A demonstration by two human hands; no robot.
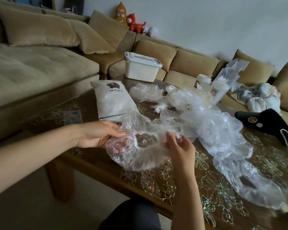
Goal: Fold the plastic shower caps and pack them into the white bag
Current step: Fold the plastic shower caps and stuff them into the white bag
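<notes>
Progress is judged to be slight: most of the folding and nearly all of the packing are left to do. Nearest the person, one clear shower cap (136,155) is held just above the near edge of the counter (181,183), unfolded, its gathered elastic rim opened into a loop between the two hands. The left hand (96,135) is closed on the rim at the left, its fingers (112,125) curled about the plastic. The right hand (179,148) has the rim pinched between its fingers (170,136) at the right. No crease is seen in this cap, so its folding is judged to be only beginning. Further right on the counter a long loose cap (249,183) is spread out, and behind it a tangled heap of caps (213,127) is piled, none of them folded. Behind the left hand the white bag (111,100) is laid flat with its mouth turned toward the person, and a film of clear plastic overlaps that mouth. The bag looks somewhat filled, but what it holds cannot be told. Beyond it one more crumpled cap (145,92) is left by itself, and a white lidded box (141,68) is set at the far end.
</notes>
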